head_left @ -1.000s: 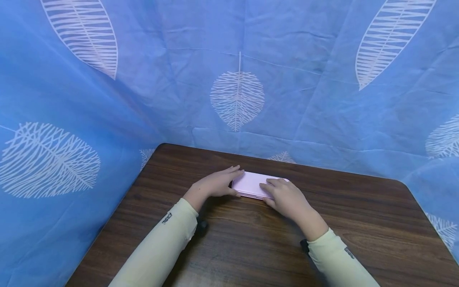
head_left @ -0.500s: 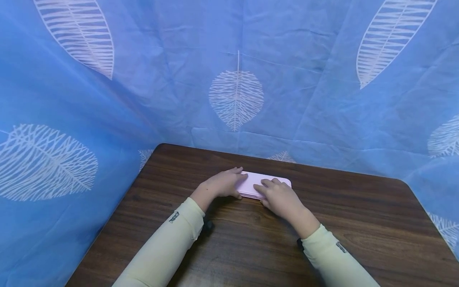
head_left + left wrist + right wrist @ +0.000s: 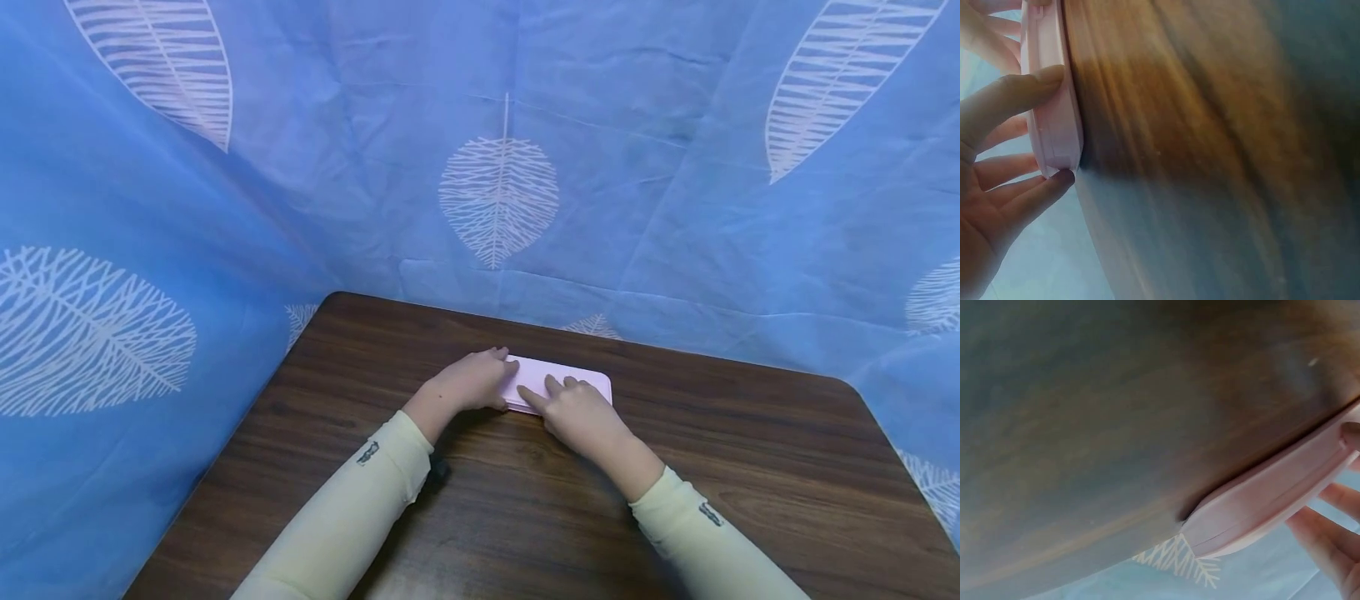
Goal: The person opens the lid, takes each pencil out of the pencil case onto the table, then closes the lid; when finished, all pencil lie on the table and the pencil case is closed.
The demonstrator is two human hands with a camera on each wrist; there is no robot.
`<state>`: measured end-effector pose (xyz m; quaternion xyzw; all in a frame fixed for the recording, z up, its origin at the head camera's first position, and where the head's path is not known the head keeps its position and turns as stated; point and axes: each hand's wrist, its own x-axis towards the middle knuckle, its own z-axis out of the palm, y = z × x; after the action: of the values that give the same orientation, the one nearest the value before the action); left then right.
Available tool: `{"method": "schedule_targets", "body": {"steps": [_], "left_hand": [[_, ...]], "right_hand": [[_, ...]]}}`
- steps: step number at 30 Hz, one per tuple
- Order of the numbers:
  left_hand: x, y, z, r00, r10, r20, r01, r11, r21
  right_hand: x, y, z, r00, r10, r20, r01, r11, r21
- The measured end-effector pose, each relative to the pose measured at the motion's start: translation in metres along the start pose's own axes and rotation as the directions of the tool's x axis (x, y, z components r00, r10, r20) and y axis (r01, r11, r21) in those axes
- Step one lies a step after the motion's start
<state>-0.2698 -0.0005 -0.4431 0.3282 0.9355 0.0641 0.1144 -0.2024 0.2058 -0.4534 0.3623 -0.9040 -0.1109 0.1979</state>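
Observation:
A flat pink case with rounded ends (image 3: pixel 540 370) lies on the table. My left hand (image 3: pixel 468 382) grips its left end; in the left wrist view the thumb (image 3: pixel 1047 78) presses the side of the pink case (image 3: pixel 1057 128) and other fingers wrap the end. My right hand (image 3: pixel 583 417) holds the case from the near side, its fingertips on the lid. In the right wrist view a fingertip of that hand (image 3: pixel 1325 544) touches the pink case (image 3: pixel 1254 500), and a thin seam runs along the side. The lid looks closed.
The dark wood-grain table (image 3: pixel 510 508) has rounded far corners. A blue cloth with white leaf prints (image 3: pixel 630 208) hangs behind it and along its left side.
My left hand has shifted slightly right and closer round the case's left end. The right hand has slid left along the case, uncovering its right end.

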Motion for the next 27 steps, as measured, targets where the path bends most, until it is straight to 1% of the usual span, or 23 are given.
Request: {"method": "schedule_targets", "body": {"steps": [2,9,18,23,27], "left_hand": [[0.001,0.001,-0.001,1.000,0.007,-0.011,-0.007,1.000,0.023],[0.004,0.003,-0.001,0.999,0.018,-0.038,-0.015,0.997,0.075],[0.004,0.003,-0.003,0.999,0.023,-0.041,-0.019,0.996,0.087],[0.004,0.002,0.000,0.998,0.026,-0.054,-0.021,0.996,0.088],[0.003,0.001,0.002,0.999,0.020,-0.051,-0.016,0.997,0.075]], "right_hand": [[0.000,0.000,0.001,0.999,-0.028,-0.017,0.027,0.999,-0.031],[0.003,0.002,0.006,0.995,-0.094,-0.017,0.092,0.990,-0.104],[0.003,0.004,0.011,0.983,-0.164,-0.080,0.150,0.976,-0.159],[0.003,0.004,0.014,0.978,-0.187,-0.090,0.168,0.968,-0.188],[0.001,0.004,0.015,0.976,-0.198,-0.088,0.178,0.965,-0.190]]}}
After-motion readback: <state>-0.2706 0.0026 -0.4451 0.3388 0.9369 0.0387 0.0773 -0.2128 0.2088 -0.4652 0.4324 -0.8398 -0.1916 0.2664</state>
